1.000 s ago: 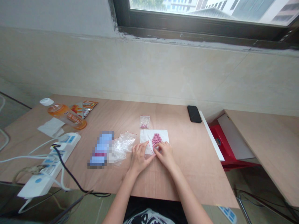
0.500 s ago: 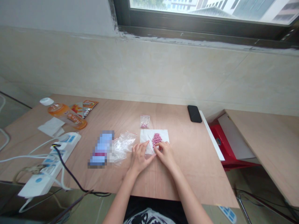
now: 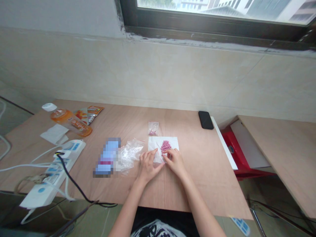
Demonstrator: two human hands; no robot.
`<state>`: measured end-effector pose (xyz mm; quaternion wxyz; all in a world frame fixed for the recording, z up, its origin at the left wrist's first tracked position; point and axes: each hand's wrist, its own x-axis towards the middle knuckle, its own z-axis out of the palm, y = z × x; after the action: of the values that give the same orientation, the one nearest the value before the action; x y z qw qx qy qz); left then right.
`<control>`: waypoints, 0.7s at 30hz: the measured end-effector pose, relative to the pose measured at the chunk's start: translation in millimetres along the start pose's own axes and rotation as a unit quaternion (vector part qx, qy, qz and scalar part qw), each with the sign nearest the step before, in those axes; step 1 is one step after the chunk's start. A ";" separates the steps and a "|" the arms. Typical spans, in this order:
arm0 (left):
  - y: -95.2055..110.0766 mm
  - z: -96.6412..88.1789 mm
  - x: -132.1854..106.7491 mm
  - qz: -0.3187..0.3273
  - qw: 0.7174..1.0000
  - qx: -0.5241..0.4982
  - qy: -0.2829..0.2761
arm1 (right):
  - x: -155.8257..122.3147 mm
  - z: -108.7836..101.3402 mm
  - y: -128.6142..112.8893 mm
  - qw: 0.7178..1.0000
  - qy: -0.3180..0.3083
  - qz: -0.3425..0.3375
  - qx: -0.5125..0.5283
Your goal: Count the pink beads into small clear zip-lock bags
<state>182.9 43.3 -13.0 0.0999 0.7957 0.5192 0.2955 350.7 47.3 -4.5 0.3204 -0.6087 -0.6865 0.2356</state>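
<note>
A heap of small pink pills (image 3: 165,145) lies on a white paper sheet (image 3: 172,142) on the wooden table (image 3: 202,171). My left hand (image 3: 147,166) pinches a small clear bag (image 3: 158,158) with a red seal at the sheet's near edge. My right hand (image 3: 174,160) is closed in a pinch beside the bag's mouth, just below the pills; what its fingertips hold is too small to see. A second small bag with pills (image 3: 152,128) lies behind the sheet. A pile of empty clear bags (image 3: 130,152) sits to the left.
A blurred blue-white pack (image 3: 107,157) lies left of the bags. Power strips (image 3: 53,171) with cables, an orange drink bottle (image 3: 69,121), snack packets (image 3: 88,113) and a tissue (image 3: 54,134) fill the left side. A black phone (image 3: 205,119) lies far right; a red box (image 3: 234,151) stands beyond the table's edge.
My right hand's fingers have shifted slightly at the bag's mouth. The rest has stayed in place.
</note>
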 end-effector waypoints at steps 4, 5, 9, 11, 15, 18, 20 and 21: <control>-0.5 0.2 -0.4 -0.002 1.000 -0.001 -0.005 | -0.8 1.4 0.9 0.999 -0.003 -0.010 -0.030; -0.6 0.1 -0.5 -0.002 1.000 -0.002 -0.005 | -0.7 2.1 0.7 0.999 -0.003 -0.011 -0.034; -0.5 -0.6 -0.3 -0.003 1.000 -0.001 -0.004 | 0.3 4.7 -0.6 0.999 -0.005 -0.006 -0.049; -0.3 -0.9 -0.2 -0.004 1.000 -0.004 -0.007 | 0.5 5.3 -0.8 0.998 -0.004 -0.005 -0.056; -0.1 -0.7 -0.1 -0.004 1.000 -0.005 -0.005 | -0.1 5.5 -0.5 0.998 0.001 -0.007 -0.059; -0.3 -0.3 -0.3 -0.002 1.000 0.002 0.001 | -0.8 4.8 -0.9 0.999 0.008 -0.004 -0.052; -0.5 -0.1 -0.4 0.000 1.000 0.005 0.003 | -1.2 3.9 -1.2 0.999 0.014 0.002 -0.037; -0.6 -0.1 -0.4 0.000 1.000 0.004 0.003 | -1.3 3.5 -1.3 1.000 0.017 0.005 -0.026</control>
<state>182.3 43.2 -13.3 0.0947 0.7954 0.5204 0.2959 347.3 46.0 -6.1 0.3155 -0.6242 -0.6836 0.2088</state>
